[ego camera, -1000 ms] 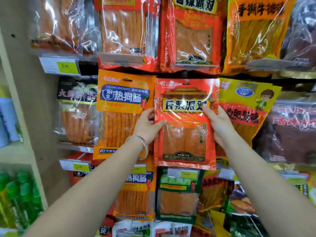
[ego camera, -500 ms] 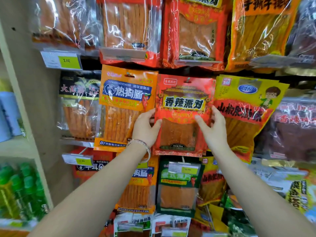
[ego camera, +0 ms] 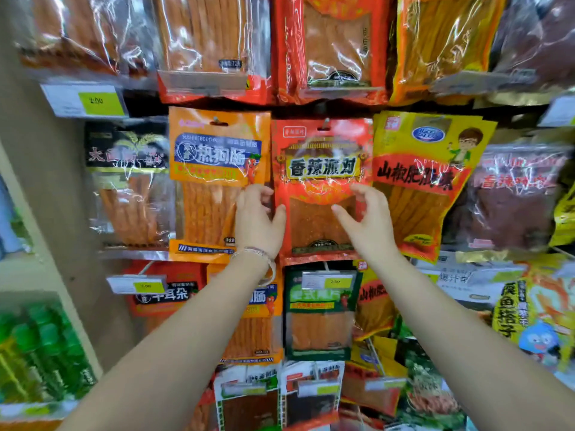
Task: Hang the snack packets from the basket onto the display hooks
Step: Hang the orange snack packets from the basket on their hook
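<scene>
Display hooks (ego camera: 325, 123) crowded; red packet (ego camera: 323, 169) between orange packet (ego camera: 217, 157), yellow packet (ego camera: 426, 172); left hand (ego camera: 255, 223), right hand (ego camera: 368, 220) released before it

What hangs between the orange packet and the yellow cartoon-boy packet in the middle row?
The red packet, on its hook, fills the gap between the orange packet and the yellow packet, as the head view shows.

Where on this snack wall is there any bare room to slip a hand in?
Little. A dark gap sits right of the yellow price tag, above the black packet; the beige side panel left of that packet is bare. Elsewhere packets overlap edge to edge, tightest around the red packet.
</scene>
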The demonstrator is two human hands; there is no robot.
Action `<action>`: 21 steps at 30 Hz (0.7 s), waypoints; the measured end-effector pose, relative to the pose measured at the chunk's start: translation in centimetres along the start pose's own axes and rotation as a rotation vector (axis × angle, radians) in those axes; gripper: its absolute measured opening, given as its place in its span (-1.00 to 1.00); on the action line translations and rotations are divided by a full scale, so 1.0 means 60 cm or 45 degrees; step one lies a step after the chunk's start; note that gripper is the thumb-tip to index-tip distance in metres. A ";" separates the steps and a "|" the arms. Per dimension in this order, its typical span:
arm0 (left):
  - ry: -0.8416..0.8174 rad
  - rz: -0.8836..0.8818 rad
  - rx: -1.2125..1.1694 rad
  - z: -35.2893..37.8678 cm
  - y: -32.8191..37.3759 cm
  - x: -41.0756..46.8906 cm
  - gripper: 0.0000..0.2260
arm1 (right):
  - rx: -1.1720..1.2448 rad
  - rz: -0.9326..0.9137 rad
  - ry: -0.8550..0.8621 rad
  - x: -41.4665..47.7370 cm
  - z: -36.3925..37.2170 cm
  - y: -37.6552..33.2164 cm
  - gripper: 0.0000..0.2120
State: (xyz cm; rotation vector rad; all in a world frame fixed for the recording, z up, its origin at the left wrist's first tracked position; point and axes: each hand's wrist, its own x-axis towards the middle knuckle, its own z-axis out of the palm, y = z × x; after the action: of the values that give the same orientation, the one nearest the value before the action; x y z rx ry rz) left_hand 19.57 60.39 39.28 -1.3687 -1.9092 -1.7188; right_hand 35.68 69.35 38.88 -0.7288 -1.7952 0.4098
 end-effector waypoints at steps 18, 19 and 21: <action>-0.511 0.092 -0.243 0.140 0.086 -0.032 -0.69 | -0.060 0.291 0.413 0.024 -0.139 0.115 -0.43; -0.545 0.111 -0.270 0.155 0.098 -0.031 -0.65 | -0.032 0.312 0.429 0.040 -0.150 0.126 -0.42; -0.580 0.142 -0.323 0.184 0.122 -0.030 -0.58 | 0.118 0.377 0.387 0.074 -0.168 0.144 -0.39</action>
State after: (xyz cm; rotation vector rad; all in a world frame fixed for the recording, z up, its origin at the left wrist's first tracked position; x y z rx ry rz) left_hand 30.41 68.27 39.68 -2.0709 -1.8167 -1.7538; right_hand 46.62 78.02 40.34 -0.9423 -1.3791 0.5430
